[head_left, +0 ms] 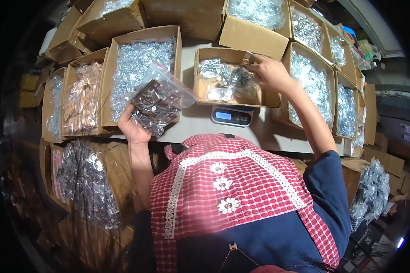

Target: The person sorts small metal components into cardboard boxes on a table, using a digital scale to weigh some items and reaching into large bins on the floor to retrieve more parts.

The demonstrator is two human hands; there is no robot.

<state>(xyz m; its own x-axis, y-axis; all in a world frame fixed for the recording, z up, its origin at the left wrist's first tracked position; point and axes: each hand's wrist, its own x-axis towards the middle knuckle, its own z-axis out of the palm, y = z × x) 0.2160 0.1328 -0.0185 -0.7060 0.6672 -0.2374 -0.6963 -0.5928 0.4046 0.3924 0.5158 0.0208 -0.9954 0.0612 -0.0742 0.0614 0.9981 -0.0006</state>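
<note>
Clear plastic bag [161, 98], partly filled with brown metal pieces, sits pinched in my left hand [133, 127] above the table edge. My right hand [269, 72] closes on something small in the box [228, 77] on the scale [232, 115]; I judge filling unfinished.

Glossy clear plastic bag [161, 98] of dark metal parts; matt brown cardboard box [228, 77].

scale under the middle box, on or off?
On. The scale has a lit blue display below the box sitting on it; the digits are too small to tell.
</note>
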